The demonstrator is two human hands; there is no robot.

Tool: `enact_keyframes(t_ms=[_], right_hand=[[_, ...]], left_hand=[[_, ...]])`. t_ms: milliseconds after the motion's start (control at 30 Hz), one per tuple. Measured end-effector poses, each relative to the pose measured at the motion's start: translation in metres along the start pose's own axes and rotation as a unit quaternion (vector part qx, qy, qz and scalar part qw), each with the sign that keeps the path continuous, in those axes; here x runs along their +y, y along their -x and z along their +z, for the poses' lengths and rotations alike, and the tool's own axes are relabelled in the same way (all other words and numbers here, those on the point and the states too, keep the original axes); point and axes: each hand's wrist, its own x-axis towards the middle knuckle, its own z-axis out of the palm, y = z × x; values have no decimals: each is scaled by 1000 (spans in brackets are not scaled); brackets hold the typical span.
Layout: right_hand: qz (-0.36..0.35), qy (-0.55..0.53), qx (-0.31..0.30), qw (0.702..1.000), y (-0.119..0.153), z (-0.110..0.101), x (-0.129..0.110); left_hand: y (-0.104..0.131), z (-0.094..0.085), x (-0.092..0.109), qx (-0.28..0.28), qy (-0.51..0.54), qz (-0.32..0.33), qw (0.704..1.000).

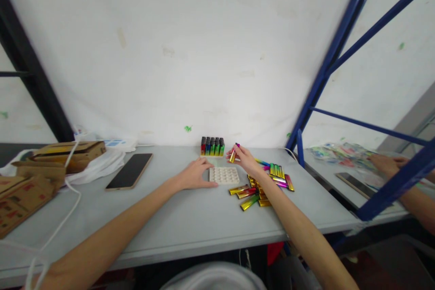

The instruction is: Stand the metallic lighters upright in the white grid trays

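My right hand [242, 156] is raised over the back right of the tray, its fingers pinching a shiny purple-and-gold lighter-shaped tube [233, 156]. My left hand [195, 174] holds the left side of a small white tray [224, 175] with rows of round holes. Its thumb lies at the near corner and its fingers at the far corner. Under and beside my right forearm lies a loose pile of shiny tubes [249, 202] in gold, red, green and purple. Behind the tray stands an upright block of black-topped coloured lighters [212, 147] in rows.
A phone [129, 171] lies on the grey table [163, 226] to the left. Further left are open cardboard boxes [29, 195] and a white cable [64, 222]. A blue metal frame [326, 72] rises at the right; beyond it another person's hands [387, 163] are near plastic bags [343, 153].
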Motion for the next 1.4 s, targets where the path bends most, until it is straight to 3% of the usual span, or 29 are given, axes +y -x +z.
enact_keyframes(t_ms=[167,267,467,800,1000,1167,1300,1400], right_hand=[[7,-23,-29,999,4,11,-2],[1,39,-26,999,5,15,0],[-97,295,67,948,11,19,3],[-59,347,124,928,12,26,2],[-121,326,107,931,14,24,2],[-130,277,1,952,13,27,7],[-186,326,-6,927,9,29,10],[-185,361,-8,914,7,29,11]], left_hand=[[1,-1,0,6,9,10,1000],[2,-1,0,11,16,7,1000],[4,-3,0,4,-2,-20,1000],[4,-6,-9,-2,56,-25,998],[1,-1,-13,15,79,-26,996],[-4,8,-13,29,102,-45,993],[-7,14,-8,35,118,-66,990],[-8,17,-3,39,142,-83,986]])
